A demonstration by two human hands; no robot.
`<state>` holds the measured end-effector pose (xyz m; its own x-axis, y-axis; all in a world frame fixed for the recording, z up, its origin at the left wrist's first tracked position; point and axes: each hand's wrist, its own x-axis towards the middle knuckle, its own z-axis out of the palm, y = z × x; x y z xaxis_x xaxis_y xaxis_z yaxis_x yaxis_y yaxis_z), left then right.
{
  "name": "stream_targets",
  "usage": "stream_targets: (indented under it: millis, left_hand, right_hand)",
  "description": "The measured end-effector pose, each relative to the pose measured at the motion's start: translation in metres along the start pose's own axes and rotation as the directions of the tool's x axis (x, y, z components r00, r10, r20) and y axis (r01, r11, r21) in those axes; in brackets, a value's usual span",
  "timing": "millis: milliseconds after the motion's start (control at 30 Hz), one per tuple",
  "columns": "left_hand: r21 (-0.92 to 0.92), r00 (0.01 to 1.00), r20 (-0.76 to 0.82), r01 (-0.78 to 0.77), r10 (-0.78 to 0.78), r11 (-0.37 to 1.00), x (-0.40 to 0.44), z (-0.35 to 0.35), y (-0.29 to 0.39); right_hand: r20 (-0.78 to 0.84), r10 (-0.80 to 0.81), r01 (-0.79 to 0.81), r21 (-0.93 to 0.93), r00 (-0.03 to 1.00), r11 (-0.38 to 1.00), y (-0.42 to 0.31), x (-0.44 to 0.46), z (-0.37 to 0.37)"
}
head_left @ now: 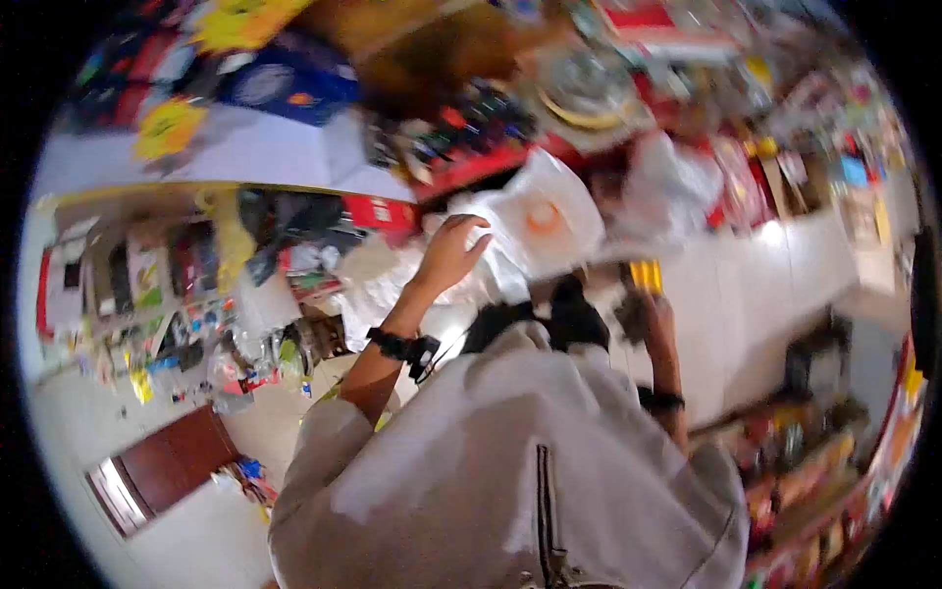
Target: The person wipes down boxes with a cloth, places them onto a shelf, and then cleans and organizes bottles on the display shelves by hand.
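My left hand [453, 253] reaches forward with its fingers curled at the near left edge of a translucent white plastic bag [569, 201]. A bit of the white film shows between thumb and fingers. The bag has an orange round mark on it, and more crumpled clear plastic [383, 280] lies to the left of the hand. Lower on the right, my right hand [657, 319] is closed around a dark greyish thing [633, 312], too blurred to name. Just beyond it is a yellow striped item [646, 275]; whether the hand touches it I cannot tell.
A cluttered red-edged shelf [471, 177] runs ahead, with a round clear-topped container [586, 88] on it. Another white plastic bag [672, 187] stands right of centre. Shelves of goods [157, 275] line the left, with more goods [795, 452] at lower right. The floor [726, 304] is tiled.
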<state>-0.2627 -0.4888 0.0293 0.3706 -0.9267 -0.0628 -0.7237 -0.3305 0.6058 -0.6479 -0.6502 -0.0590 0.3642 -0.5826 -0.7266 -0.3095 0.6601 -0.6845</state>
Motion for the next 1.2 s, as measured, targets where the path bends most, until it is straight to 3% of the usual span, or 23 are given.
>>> stream_targets:
  millis: [33,67,167,200,267,300,400,467,500,567,600,667,700,767,833,867,967,1033,1067,1133,1200]
  left_hand:
    - [-0.093,0.991,0.098,0.105,-0.095,0.990,-0.013,0.014,0.020]
    - [-0.162,0.987,0.138,0.104,-0.082,0.981,-0.020,0.024,0.035]
    - [-0.331,0.985,0.172,0.088,-0.032,0.939,-0.030,0.051,0.063]
    - [-0.469,0.984,0.176,0.115,-0.035,0.876,-0.030,0.056,0.071]
    - [-0.671,0.977,0.212,0.158,-0.016,0.725,-0.028,0.058,0.085]
    - [-0.766,0.959,0.277,0.259,-0.062,0.588,-0.030,0.060,0.088]
    - [-0.743,0.929,0.369,0.287,0.013,0.605,-0.035,0.051,0.102]
    - [-0.612,0.931,0.365,0.238,0.003,0.754,-0.049,0.051,0.106]
    - [-0.613,0.919,0.392,0.238,0.029,0.754,-0.056,0.059,0.097]
    - [-0.652,0.969,0.247,0.149,0.023,0.744,-0.076,0.080,0.073]
    - [-0.652,0.963,0.267,0.153,0.036,0.742,-0.085,0.076,0.074]
    - [-0.636,0.965,0.252,0.112,0.069,0.763,-0.108,0.079,0.071]
    - [-0.609,0.972,0.219,0.070,0.083,0.790,-0.119,0.080,0.069]
    - [-0.663,0.949,0.297,0.123,0.109,0.738,-0.140,0.083,0.067]
    - [-0.721,0.966,0.221,0.068,0.136,0.689,-0.157,0.089,0.065]
    - [-0.732,0.955,0.285,0.161,0.084,0.662,-0.164,0.089,0.065]
    - [-0.775,0.958,0.284,0.214,0.025,0.595,-0.184,0.097,0.063]
    - [-0.744,0.956,0.283,0.166,0.080,0.647,-0.188,0.100,0.062]
    - [-0.743,0.925,0.372,0.245,0.079,0.623,-0.190,0.101,0.063]
    - [-0.732,0.887,0.456,0.322,0.080,0.600,-0.193,0.102,0.072]
    - [-0.794,0.900,0.435,0.389,-0.011,0.466,-0.194,0.105,0.087]
  right_hand:
    - [0.128,-0.042,0.033,0.069,0.991,0.997,-0.032,-0.008,0.009]
    - [0.164,-0.135,0.076,0.326,0.977,0.942,-0.023,0.005,0.016]
    - [0.369,-0.016,-0.210,0.563,0.929,0.799,-0.049,0.006,0.028]
    - [0.359,-0.006,-0.213,0.568,0.933,0.795,-0.055,-0.002,0.033]
    - [0.486,-0.078,-0.285,0.626,0.870,0.726,-0.062,-0.020,0.048]
    - [0.479,-0.084,-0.278,0.634,0.874,0.722,-0.060,-0.028,0.055]
    - [0.614,-0.175,-0.330,0.617,0.769,0.715,-0.025,-0.035,0.061]
    - [0.537,-0.112,-0.275,0.586,0.836,0.762,-0.014,-0.064,0.074]
    - [0.475,-0.035,-0.249,0.522,0.879,0.816,-0.006,-0.078,0.078]
    - [0.497,-0.110,-0.244,0.593,0.861,0.767,0.025,-0.098,0.082]
    - [0.304,-0.161,-0.015,0.504,0.939,0.864,0.025,-0.120,0.093]
    - [0.116,-0.261,0.201,0.374,0.958,0.905,0.048,-0.135,0.098]
    - [0.096,-0.252,0.199,0.376,0.963,0.905,0.059,-0.141,0.096]
    - [0.097,-0.326,0.314,0.127,0.940,0.941,0.083,-0.161,0.092]
    - [0.054,-0.284,0.276,0.125,0.957,0.953,0.094,-0.182,0.094]
    - [0.037,-0.296,0.290,0.121,0.955,0.949,0.097,-0.192,0.094]
    - [0.024,-0.317,0.312,0.125,0.948,0.942,0.108,-0.215,0.095]
    - [-0.057,-0.297,0.301,0.086,0.953,0.950,0.102,-0.229,0.100]
    - [-0.061,-0.299,0.304,0.089,0.952,0.949,0.106,-0.230,0.096]
    - [0.061,-0.445,0.448,-0.066,0.894,0.892,0.111,-0.228,0.085]
    - [0.080,-0.438,0.443,-0.082,0.896,0.892,0.113,-0.231,0.074]
